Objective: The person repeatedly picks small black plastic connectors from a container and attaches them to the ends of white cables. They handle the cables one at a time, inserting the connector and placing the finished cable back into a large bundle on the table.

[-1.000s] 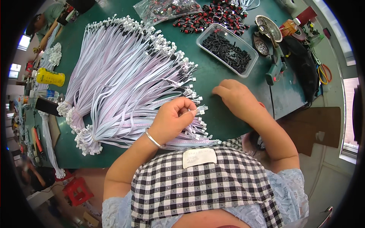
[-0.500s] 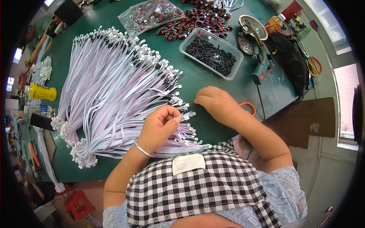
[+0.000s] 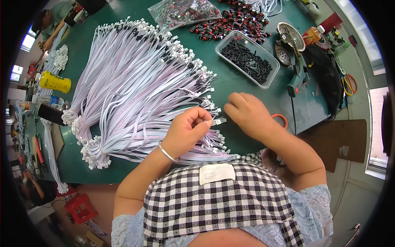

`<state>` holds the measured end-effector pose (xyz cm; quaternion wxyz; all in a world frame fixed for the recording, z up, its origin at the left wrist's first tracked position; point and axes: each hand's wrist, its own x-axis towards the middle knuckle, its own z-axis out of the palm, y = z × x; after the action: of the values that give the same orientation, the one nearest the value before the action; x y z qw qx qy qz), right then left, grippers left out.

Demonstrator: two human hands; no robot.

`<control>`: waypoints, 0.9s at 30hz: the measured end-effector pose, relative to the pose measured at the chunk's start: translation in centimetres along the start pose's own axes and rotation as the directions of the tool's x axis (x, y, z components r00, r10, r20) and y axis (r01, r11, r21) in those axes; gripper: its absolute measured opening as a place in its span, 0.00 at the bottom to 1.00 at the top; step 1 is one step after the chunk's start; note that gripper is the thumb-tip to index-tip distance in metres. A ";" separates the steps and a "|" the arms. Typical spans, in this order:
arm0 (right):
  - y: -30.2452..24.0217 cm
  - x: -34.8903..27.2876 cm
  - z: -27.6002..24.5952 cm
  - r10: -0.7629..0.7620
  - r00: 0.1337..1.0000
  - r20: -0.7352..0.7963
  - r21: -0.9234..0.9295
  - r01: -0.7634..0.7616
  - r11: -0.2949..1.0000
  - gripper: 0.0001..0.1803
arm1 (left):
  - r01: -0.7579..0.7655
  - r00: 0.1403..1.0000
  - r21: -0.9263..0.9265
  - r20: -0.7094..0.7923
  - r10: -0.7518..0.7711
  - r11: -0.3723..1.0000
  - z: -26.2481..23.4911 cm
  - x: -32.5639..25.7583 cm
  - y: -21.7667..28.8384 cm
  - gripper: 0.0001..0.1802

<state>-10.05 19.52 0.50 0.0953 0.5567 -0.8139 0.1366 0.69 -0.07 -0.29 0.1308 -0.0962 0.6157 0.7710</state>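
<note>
My left hand point(image 3: 188, 128), with a silver bangle at the wrist, pinches the end of a flat white ribbon cable between thumb and fingertips. A small white connector point(image 3: 221, 120) shows just past those fingertips. Slightly farther off to the right, my right hand point(image 3: 249, 114) hovers above the green table with its fingers curled together. Whatever they may hold is hidden. A wide fan of white and pinkish ribbon cables point(image 3: 131, 86) with white plugs spreads to the left, some of it under my left hand. Beyond my right hand stands a clear plastic box point(image 3: 269, 82) of short black tubes.
Red-and-black parts point(image 3: 230, 25) lie heaped at the back beside a clear bag point(image 3: 181, 14). A green glue gun point(image 3: 297, 78) and orange-handled scissors point(image 3: 349, 84) are at the right. A yellow bottle point(image 3: 54, 82) and dark phone point(image 3: 50, 114) sit left. Another person point(image 3: 57, 16) works far left.
The whole view has shifted, so the table's things appear farther right and slightly higher. Both hands keep nearly the same poses and the same gap between them.
</note>
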 end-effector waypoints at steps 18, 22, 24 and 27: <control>1.4 -2.7 -0.5 0.308 0.951 0.034 0.464 -0.288 0.838 0.09 | -0.054 0.993 -0.325 -0.121 0.015 0.944 -1.0 0.4 -0.1 0.05; -0.6 -2.1 0.0 0.216 0.974 0.062 0.300 -0.225 0.927 0.13 | -0.090 0.984 -0.432 -0.180 0.011 0.897 -0.8 0.2 0.0 0.05; -1.8 -0.9 -0.7 0.209 0.976 0.054 0.373 -0.214 0.903 0.13 | -0.110 0.980 -0.448 -0.198 0.022 0.887 -0.9 -0.3 -0.1 0.05; -3.5 0.2 0.1 0.133 0.991 -0.024 0.429 -0.110 0.896 0.12 | -0.111 0.972 -0.487 -0.237 -0.008 0.866 -1.0 -1.0 -0.5 0.05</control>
<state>-6.84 18.06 0.87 -0.0160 0.5083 -0.7946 0.3317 1.74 -0.98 -0.66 0.0084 -0.1989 0.4099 0.8901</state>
